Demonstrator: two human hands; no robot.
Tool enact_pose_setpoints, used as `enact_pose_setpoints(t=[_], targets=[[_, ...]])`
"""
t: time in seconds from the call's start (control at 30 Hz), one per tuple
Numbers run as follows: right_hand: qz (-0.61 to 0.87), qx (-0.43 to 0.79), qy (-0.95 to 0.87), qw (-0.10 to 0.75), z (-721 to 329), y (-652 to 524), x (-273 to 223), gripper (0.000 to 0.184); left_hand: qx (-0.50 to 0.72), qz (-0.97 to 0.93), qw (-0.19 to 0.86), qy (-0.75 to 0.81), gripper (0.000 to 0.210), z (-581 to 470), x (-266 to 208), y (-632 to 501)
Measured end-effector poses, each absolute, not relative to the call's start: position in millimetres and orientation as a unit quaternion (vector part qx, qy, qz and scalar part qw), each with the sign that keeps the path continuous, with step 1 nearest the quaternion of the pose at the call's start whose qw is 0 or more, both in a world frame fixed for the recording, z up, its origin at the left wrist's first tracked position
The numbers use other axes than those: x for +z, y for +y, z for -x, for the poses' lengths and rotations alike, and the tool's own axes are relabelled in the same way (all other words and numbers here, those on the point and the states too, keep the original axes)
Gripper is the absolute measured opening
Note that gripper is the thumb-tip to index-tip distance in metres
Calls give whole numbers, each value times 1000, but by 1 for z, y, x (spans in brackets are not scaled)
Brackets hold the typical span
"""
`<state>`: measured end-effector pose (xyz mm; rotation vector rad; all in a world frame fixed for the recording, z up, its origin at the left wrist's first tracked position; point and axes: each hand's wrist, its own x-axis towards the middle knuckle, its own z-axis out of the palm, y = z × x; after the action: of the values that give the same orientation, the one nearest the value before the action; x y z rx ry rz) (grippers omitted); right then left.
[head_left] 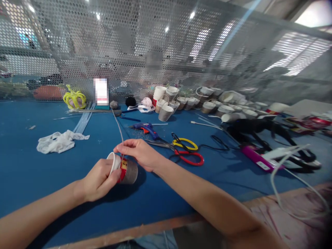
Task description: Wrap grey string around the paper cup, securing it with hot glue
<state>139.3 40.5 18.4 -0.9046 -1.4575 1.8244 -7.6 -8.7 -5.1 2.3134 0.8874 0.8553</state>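
My left hand (102,178) is closed on a paper cup (131,173), holding it tilted on its side with the white rim toward the left. Grey yarn is wound round the cup's lower part, and a red printed band shows beside it. Between the fingertips of my right hand (137,151), just above the cup, the grey yarn (118,124) is pinched. That strand runs back across the table to a small grey yarn ball (113,104).
Behind my right hand lie a blue glue gun (145,129) and scissors (188,150) with yellow and red handles. Several wrapped cups (166,112) stand at the back. A white cloth (55,141) is at left, a purple power strip (256,159) at right.
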Motion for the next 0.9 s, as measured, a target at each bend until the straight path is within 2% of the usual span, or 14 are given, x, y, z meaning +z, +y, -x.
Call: enact_pose_setpoints(t=[0.13,0.3,0.4,0.6,0.9], targets=[[343,645,-592,340,-148,38,27,17,320,-809,330,368,34,7,-5,-9],[339,607,-603,391,-160,38,33,24,314,-654,524,446,36,6,-5,-8],[347,566,-619,419,-164,40,32,25,321,-575,596,459,36,3,-5,-7],[406,422,-697,415,-167,40,31,24,317,-555,635,434,35,-2,-4,-11],[414,247,-788,383,-165,43,21,29,323,-609,605,399,35,1,-8,-18]])
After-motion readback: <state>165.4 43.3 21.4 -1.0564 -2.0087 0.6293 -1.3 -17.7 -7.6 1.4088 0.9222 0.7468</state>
